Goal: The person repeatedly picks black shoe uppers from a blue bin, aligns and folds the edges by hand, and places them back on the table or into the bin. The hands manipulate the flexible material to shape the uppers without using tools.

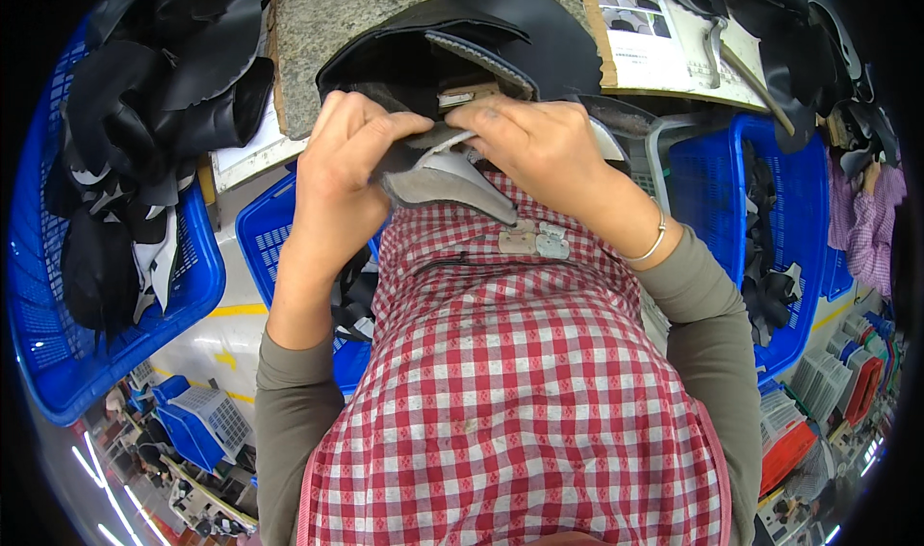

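Note:
Both my hands are at the near edge of a black leather piece (549,26), which has a pale grey fuzzy underside and looks like a boot upper. My left hand (346,156) pinches the folded edge between thumb and fingers. Close beside it, my right hand (539,142) grips the same edge with curled fingers. Below them hangs a flap of grey lining (448,182), curling toward my apron. Behind my fingertips, a small pale block with a metal part (469,95) shows inside the fold. The leather's far part rests on a speckled stone slab (313,26).
Left stands a blue crate (207,276) heaped with black leather pieces (115,113). Another blue crate (274,223) is beneath the table, and a third blue crate (808,286) stands right. A hammer (756,89) lies by printed sheets (640,36). Someone in a checked sleeve (871,223) works far right.

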Motion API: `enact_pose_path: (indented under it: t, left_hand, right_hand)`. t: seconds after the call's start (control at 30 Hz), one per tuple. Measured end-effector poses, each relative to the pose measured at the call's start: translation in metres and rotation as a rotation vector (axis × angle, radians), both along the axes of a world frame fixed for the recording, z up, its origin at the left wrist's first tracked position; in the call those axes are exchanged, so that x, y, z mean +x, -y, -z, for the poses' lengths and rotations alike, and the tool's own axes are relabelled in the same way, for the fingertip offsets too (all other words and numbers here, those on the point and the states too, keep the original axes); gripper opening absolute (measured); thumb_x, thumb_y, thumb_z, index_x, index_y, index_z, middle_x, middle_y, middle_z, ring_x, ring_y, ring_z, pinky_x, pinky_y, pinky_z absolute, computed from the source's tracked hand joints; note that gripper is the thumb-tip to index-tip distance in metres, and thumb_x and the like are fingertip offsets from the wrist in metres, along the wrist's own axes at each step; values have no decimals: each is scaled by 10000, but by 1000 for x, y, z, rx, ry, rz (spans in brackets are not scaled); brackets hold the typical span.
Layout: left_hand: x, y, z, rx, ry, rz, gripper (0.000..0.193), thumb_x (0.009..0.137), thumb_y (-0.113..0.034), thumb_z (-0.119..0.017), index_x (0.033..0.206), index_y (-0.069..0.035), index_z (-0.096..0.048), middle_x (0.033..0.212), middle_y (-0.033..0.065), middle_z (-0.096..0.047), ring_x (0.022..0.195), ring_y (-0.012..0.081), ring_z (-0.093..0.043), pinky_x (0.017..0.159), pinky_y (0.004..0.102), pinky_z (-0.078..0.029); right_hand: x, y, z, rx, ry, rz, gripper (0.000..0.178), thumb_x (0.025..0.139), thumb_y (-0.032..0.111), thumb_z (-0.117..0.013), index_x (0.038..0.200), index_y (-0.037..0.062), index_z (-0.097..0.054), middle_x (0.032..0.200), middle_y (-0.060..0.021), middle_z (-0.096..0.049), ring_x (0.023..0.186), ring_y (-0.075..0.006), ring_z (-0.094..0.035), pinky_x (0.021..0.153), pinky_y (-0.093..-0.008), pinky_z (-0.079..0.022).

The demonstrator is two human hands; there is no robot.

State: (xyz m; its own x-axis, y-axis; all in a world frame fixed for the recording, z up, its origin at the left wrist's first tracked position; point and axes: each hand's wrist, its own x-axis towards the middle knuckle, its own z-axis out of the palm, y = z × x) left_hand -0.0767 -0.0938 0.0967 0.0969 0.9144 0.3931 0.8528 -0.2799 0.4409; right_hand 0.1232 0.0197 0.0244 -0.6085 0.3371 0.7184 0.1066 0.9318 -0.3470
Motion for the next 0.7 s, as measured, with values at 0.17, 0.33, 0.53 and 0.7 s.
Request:
enact_pose_path:
  t: [0.17, 0.33, 0.53, 0.7]
  left_hand:
    - [5, 3, 13, 116, -44, -12, 402, 568, 65, -747, 933, -99, -779, 776, 37, -516, 763, 236, -542, 589, 341, -430]
    - [10, 0, 20, 224, -97, 36, 354, 545, -58, -772, 897, -94, -786, 728, 15, -498, 705, 216, -527, 538, 333, -401]
    - [17, 0, 21, 293, -141, 93, 338, 531, -134, -753, 863, -74, -774, 704, 14, -510, 678, 207, -519, 517, 316, -386]
    - [19, -3, 19, 229, -192, 78, 376, 544, -94, -742, 919, -73, -753, 751, 28, -543, 712, 232, -544, 526, 336, -404]
  right_hand:
    - [6, -4, 0, 112, -41, 11, 191, 775, 169, -741, 963, 134, -751, 934, 12, -757, 735, -153, -734, 610, -267, -584]
    - [22, -6, -11, 159, -4, 52, 200, 766, 152, -745, 965, 143, -766, 929, 25, -754, 722, -128, -696, 600, -251, -568]
    - [38, -10, -23, 188, 25, 36, 225, 744, 129, -759, 967, 125, -786, 934, 12, -763, 731, -127, -690, 587, -246, -561]
    - [45, -16, -29, 151, 72, 17, 239, 748, 116, -763, 984, 93, -792, 977, -26, -784, 737, -150, -703, 610, -261, -580]
